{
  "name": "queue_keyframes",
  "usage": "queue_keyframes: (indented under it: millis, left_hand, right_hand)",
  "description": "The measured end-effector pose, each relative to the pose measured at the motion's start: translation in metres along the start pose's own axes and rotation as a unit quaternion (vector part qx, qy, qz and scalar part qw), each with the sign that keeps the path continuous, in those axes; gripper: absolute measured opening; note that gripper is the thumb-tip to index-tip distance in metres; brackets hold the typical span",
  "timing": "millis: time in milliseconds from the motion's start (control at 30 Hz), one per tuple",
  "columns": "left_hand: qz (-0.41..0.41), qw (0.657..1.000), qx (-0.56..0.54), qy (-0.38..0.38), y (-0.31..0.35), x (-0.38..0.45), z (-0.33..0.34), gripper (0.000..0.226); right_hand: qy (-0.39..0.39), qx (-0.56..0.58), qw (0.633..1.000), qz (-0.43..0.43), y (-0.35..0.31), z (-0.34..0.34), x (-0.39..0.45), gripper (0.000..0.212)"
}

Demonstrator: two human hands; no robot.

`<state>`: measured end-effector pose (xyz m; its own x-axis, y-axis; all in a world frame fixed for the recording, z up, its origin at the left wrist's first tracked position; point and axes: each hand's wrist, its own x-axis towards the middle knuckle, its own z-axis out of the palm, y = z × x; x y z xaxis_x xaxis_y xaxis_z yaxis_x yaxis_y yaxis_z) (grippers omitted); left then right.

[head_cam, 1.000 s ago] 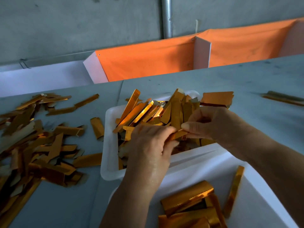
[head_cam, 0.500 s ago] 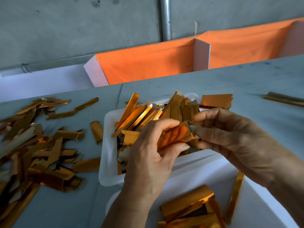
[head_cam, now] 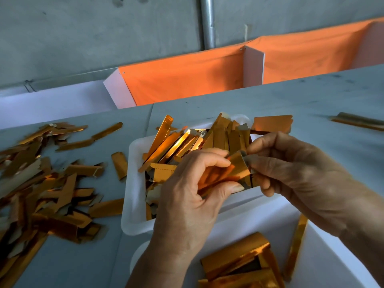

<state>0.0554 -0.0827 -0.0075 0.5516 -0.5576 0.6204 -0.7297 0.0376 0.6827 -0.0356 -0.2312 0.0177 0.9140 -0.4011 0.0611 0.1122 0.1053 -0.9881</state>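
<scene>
Lifted off the white tray point(head_cam: 133, 183), the gold strip point(head_cam: 239, 166) now bulges open.
Forming step: left hand point(head_cam: 187, 200) grips it, right hand point(head_cam: 295, 175) pinches its right end; next it likely needs squaring.

A grey tabletop point(head_cam: 311, 100) carries a white tray point(head_cam: 133, 183) crammed with gold foil strips point(head_cam: 220, 134), many standing on end. To its left a loose heap of gold offcuts point(head_cam: 41, 188) sprawls over the surface, with one short piece point(head_cam: 119, 168) lying between heap and tray. A nearer white tray point(head_cam: 324, 252) holds folded gold sleeves point(head_cam: 234, 254) and a long strip point(head_cam: 296, 246) leaning on its side wall. Far right lies a thin bundle of strips point(head_cam: 359, 121). Behind, orange cloth point(head_cam: 187, 80) hangs between white panels point(head_cam: 253, 67), under a metal pipe point(head_cam: 207, 21) on the concrete wall point(head_cam: 83, 28)
</scene>
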Motion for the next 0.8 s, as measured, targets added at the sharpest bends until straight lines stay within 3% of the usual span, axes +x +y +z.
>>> queue_keyframes:
  millis: [100, 267, 333, 500, 800]
  left_hand:
    - [-0.013, 1.000, -0.013, 0.014, 0.000, 0.000, 0.001, 0.030]
    - [0.029, 0.998, 0.053, 0.011, 0.002, 0.002, -0.001, 0.026]
    - [0.057, 0.995, 0.084, 0.010, 0.003, 0.003, -0.002, 0.022]
    - [0.041, 0.996, 0.069, 0.024, 0.003, 0.004, -0.001, 0.025]
    - [0.035, 0.998, 0.054, 0.014, 0.002, 0.003, -0.002, 0.023]
  right_hand:
    - [0.025, -0.063, 0.997, -0.041, 0.000, 0.003, 0.000, 0.015]
    - [0.048, -0.133, 0.988, -0.063, 0.005, 0.005, 0.002, 0.008]
    - [0.042, -0.104, 0.992, -0.052, 0.006, 0.004, 0.002, 0.008]
    - [-0.060, 0.140, 0.988, 0.028, 0.003, -0.003, 0.001, 0.021]
    - [-0.062, 0.125, 0.989, 0.047, 0.005, -0.001, 0.003, 0.015]
